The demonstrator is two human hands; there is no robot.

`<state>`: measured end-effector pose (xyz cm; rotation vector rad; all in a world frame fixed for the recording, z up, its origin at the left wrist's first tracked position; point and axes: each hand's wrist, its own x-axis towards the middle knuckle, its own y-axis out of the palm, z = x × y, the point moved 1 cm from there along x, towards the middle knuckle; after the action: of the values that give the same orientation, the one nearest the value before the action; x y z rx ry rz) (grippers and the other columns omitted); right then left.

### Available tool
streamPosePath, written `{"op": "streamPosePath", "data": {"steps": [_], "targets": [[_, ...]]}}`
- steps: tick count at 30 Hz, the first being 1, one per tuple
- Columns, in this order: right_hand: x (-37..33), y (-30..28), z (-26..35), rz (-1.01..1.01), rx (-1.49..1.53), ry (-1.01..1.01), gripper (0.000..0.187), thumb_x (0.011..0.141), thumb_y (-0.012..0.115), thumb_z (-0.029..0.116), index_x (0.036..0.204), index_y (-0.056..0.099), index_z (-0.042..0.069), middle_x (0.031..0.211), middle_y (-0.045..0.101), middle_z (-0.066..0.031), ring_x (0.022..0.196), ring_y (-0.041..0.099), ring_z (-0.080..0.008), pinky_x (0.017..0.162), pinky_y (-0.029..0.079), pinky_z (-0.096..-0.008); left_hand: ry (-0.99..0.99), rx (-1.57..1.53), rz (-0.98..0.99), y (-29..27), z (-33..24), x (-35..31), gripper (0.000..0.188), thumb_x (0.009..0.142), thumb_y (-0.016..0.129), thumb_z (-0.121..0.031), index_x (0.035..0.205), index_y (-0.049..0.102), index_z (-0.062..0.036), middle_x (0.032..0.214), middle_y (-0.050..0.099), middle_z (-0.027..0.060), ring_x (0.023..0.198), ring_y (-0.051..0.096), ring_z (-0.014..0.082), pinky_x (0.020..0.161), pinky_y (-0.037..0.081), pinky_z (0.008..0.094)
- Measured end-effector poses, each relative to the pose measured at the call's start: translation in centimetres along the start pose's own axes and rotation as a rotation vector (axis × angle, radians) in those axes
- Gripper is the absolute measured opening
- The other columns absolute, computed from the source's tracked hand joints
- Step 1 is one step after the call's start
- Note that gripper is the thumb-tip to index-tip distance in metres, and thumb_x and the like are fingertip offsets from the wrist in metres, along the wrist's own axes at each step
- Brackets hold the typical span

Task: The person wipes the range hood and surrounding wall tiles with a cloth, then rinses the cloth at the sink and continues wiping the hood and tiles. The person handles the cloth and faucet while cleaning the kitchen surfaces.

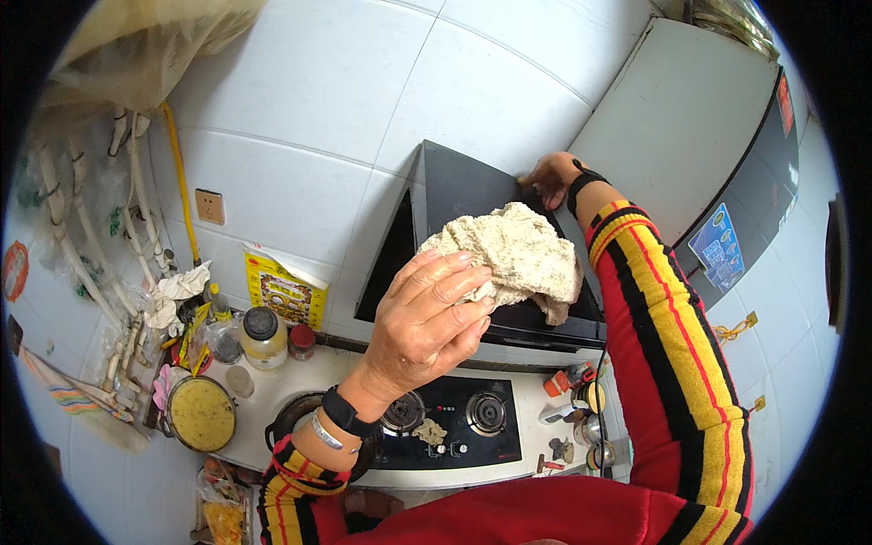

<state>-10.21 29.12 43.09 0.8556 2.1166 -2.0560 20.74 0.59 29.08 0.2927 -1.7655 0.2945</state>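
My left hand (434, 318) is closed on a bunched cream cloth (513, 252). Its fingers press over the left end of the cloth, and the thumb is hidden. The cloth lies against the front of a black range hood (472, 186) and covers part of it. Farther back, my right hand (552, 179) touches the top of the hood near its right edge, fingers slightly apart and nothing held in them.
Below the hood, a black gas stove (454, 454) with a small crumpled cloth (430, 431) is set in the white counter. Left of it stand jars (263, 338) and a round yellow-topped pot (201, 414). A tall grey refrigerator (677, 118) flanks my right arm.
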Motion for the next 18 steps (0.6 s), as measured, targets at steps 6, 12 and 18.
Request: {"op": "streamPosePath", "data": {"steps": [6, 12, 18], "targets": [[-0.7, 0.6, -0.7, -0.299, 0.095, -0.163, 0.033, 0.092, 0.055, 0.026, 0.075, 0.062, -0.001, 0.067, 0.066, -0.0181, 0.054, 0.064, -0.0278, 0.052, 0.051, -0.0382, 0.003, -0.015, 0.005, 0.1, 0.1, 0.1, 0.018, 0.074, 0.071, -0.006, 0.092, 0.070, -0.0105, 0.111, 0.068, 0.0071, 0.114, 0.060, 0.0299, 0.101, 0.043, 0.0474], [-1.4, 0.5, -0.7, -0.103, 0.090, -0.048, 0.050, 0.101, 0.035, 0.040, 0.097, 0.061, -0.003, 0.078, 0.069, -0.0146, 0.064, 0.068, -0.0223, 0.064, 0.056, -0.0322, 0.003, -0.017, 0.004, 0.2, 0.0, 0.1, 0.019, 0.074, 0.071, -0.007, 0.092, 0.071, -0.0111, 0.112, 0.068, 0.0070, 0.114, 0.060, 0.0299, 0.101, 0.043, 0.0473], [-1.4, 0.6, -0.3, -0.111, -0.074, -0.091, 0.059, 0.099, 0.036, 0.049, 0.101, 0.063, -0.004, 0.083, 0.070, -0.0183, 0.069, 0.070, -0.0232, 0.063, 0.056, -0.0374, 0.023, -0.013, 0.006, 0.0, 0.3, 0.2, 0.017, 0.074, 0.071, -0.007, 0.090, 0.070, -0.0110, 0.111, 0.068, 0.0078, 0.113, 0.061, 0.0302, 0.101, 0.043, 0.0474]]}}
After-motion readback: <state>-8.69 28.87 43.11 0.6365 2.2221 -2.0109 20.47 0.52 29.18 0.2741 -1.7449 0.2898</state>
